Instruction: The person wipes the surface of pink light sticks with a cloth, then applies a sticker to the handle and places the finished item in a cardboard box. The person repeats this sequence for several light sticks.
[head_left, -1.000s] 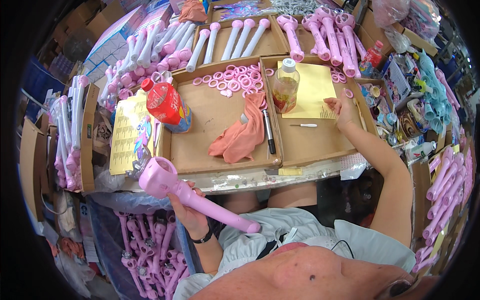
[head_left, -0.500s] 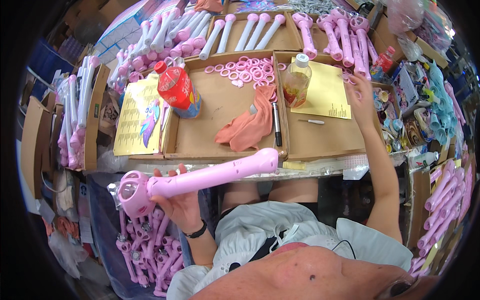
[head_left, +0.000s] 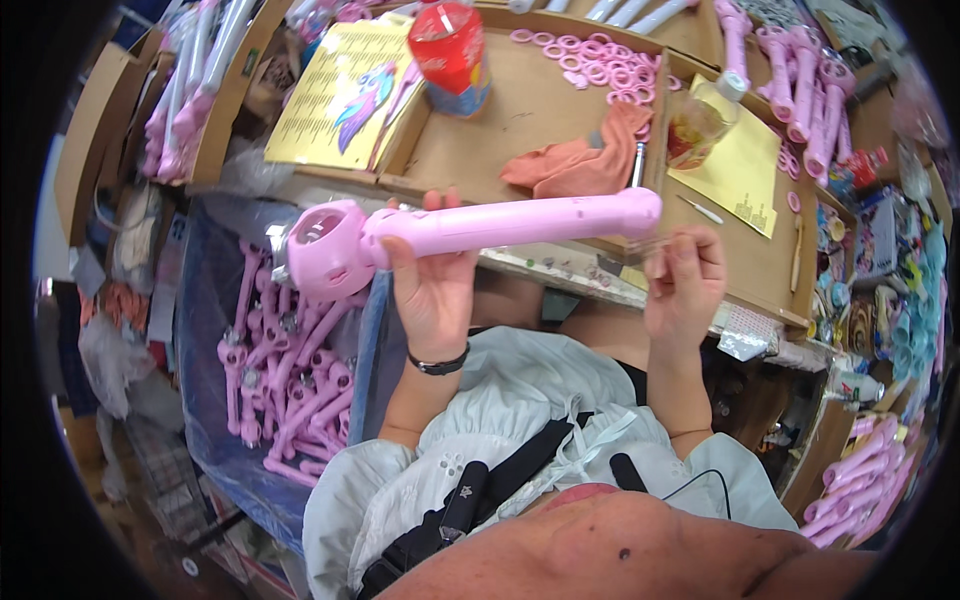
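My left hand [head_left: 432, 295] is wrapped round a pink plastic wand [head_left: 520, 218], held crosswise with its bulbous, clear-capped head [head_left: 325, 255] to the left. At the wand's narrow right end, just below it, my right hand [head_left: 688, 280] has its fingers pinched on something small, perhaps see-through, too unclear to name. Behind the wand lie an orange cloth [head_left: 570, 160], loose pink rings [head_left: 595, 62] and a small white-handled tool [head_left: 700, 208]. A red-labelled bottle [head_left: 447, 70] and a clear bottle with amber liquid [head_left: 700, 130] stand in the cardboard trays [head_left: 460, 160].
A blue bin [head_left: 220, 420] of pink wands sits at my lower left. Yellow sheets [head_left: 310, 110] lie at the back left, boxes of wands [head_left: 180, 110] beside them. More pink wands [head_left: 855, 470] are piled at the right, near cluttered small items [head_left: 875, 250] and pale blue parts.
My right hand has come back from the tray's far right to the wand's end. The wand has swung from slanting to nearly level and moved up in the view, which has itself shifted.
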